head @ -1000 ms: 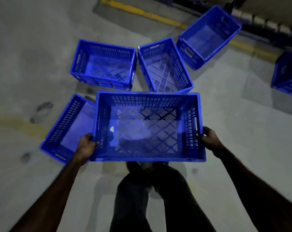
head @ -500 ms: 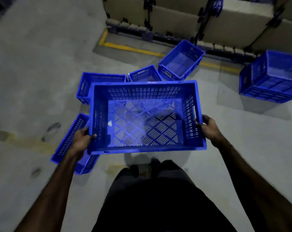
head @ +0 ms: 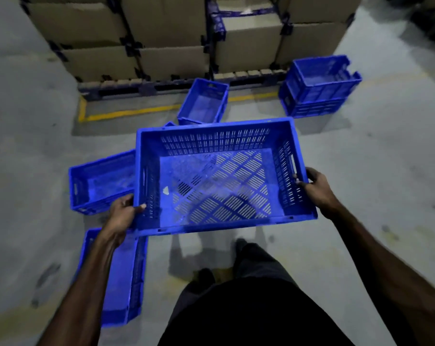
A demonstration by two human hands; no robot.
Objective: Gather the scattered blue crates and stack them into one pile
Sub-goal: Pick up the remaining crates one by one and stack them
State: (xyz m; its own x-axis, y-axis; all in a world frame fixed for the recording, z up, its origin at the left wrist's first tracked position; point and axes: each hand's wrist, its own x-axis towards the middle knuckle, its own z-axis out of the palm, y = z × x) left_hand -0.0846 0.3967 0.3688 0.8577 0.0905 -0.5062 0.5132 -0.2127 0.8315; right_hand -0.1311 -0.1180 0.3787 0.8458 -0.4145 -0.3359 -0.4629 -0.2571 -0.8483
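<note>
I carry an empty blue slatted crate (head: 219, 178) in the air in front of me. My left hand (head: 123, 216) grips its left wall near the front corner. My right hand (head: 316, 186) grips its right wall at the handle slot. On the floor lie more blue crates: one to the left (head: 99, 181), one at lower left under my left arm (head: 121, 278), one farther ahead (head: 204, 101). A pile of stacked blue crates (head: 318, 86) stands at the back right. A corner of another crate (head: 169, 124) shows behind the carried one.
Stacked cardboard boxes (head: 166, 38) on dark pallets fill the back. A yellow floor line (head: 129, 112) runs in front of them. The floor is grey concrete (head: 376, 171). My legs in dark trousers (head: 249, 295) are below the crate.
The view has tilted up and turned right with the crate held in both hands. The stacked pile now shows closer to centre and the floor crates have slid to the left.
</note>
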